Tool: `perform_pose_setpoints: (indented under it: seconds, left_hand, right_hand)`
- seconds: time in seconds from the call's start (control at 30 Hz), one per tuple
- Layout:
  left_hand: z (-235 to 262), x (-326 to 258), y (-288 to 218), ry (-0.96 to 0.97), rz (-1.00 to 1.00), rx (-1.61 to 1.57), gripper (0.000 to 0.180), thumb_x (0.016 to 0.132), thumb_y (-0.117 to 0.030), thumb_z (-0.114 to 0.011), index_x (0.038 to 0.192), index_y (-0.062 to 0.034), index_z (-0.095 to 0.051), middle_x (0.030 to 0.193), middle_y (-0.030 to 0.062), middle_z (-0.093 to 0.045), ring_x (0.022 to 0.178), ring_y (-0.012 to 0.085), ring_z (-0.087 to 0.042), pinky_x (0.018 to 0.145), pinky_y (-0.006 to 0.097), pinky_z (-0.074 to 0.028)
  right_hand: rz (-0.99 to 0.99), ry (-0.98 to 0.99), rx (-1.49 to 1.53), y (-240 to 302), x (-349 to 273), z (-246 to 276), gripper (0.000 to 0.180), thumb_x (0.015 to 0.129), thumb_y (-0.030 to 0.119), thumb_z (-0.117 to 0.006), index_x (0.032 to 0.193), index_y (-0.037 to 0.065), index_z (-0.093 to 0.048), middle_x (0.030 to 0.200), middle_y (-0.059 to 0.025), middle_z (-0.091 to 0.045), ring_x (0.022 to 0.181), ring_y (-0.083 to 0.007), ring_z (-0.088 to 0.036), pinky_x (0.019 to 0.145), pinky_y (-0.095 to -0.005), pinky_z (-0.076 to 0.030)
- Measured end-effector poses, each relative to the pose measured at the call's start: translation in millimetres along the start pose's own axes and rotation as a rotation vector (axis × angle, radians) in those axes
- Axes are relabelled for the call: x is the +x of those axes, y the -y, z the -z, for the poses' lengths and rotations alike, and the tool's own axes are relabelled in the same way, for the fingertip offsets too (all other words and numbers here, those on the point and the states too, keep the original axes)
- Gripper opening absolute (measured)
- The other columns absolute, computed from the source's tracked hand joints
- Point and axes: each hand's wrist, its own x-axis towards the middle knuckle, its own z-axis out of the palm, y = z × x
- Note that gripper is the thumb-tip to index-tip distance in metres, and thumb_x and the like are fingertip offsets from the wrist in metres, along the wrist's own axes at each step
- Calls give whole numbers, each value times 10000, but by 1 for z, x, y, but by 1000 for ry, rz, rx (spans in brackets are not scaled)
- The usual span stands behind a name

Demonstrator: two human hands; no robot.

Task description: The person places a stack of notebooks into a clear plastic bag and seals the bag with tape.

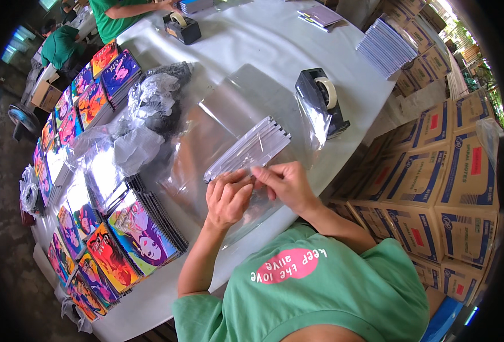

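Observation:
A stack of notebooks wrapped in clear plastic [249, 149] lies slantwise on the table, its pale edges facing up. My left hand [227, 196] is closed at its near end, fingers curled against the plastic. Beside it, my right hand [286, 183] pinches a bit of clear film at the same end, thumb and forefinger together. I cannot tell whether that bit is wrap or tape. Under the bundle spread large clear plastic sheets [246, 85]. To the right stands a black tape dispenser [320, 102] with a pale roll, a plastic sheet touching its left side.
Stacks of colourful spiral notebooks [146, 231] fill the table's left side. Crumpled plastic [152, 100] lies between them and the sheets. Another tape dispenser [182, 28] stands far off, near a person in green [118, 17]. Cardboard boxes [417, 176] are piled right of the table.

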Motion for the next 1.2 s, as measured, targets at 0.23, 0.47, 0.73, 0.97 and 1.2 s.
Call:
perform_pose_setpoints:
  seconds: [0.23,0.47,0.73,0.97,1.2]
  left_hand:
    - [27,52,-32,354,379,165,440,647,-239,-711,1071,-141,-655,1154,114,-514,1032,313,-514,829,407,-423]
    - [-8,112,-6,675,437,216,774,618,-362,-704,1303,-127,-432,761,107,-629,771,310,-614,802,386,-364]
    - [60,102,-18,-25,743,-327,876,601,-237,-767,1352,-27,-368,1017,103,-514,936,284,-556,909,380,-393]
    - [39,-26,-39,334,1049,82,800,594,-136,-786,1300,-27,-427,1236,171,-516,1131,327,-501,1015,421,-357]
    - [17,-30,-27,-58,873,-279,1233,499,-316,-886,1446,-186,-107,1283,200,-485,1278,368,-373,1069,461,-286]
  right_hand:
    - [92,-63,119,-51,10,-2,359,855,307,-657,659,8,-687,462,0,-519,441,-44,-456,410,-247,-344]
    - [107,377,-110,-94,10,-11,296,771,321,-748,726,31,-712,550,-18,-611,489,-66,-548,487,-253,-449]
    - [-389,763,1298,-152,29,-16,603,782,367,-717,1289,152,-470,1281,-44,-510,1220,-203,-448,1005,-446,-377]
    - [-120,361,863,-113,88,59,717,677,316,-797,1291,148,-469,1284,-79,-480,1239,-257,-411,1049,-462,-343]
    - [623,330,225,-24,72,58,776,606,265,-828,1293,160,-482,1422,-114,-322,1344,-272,-262,1087,-460,-288]
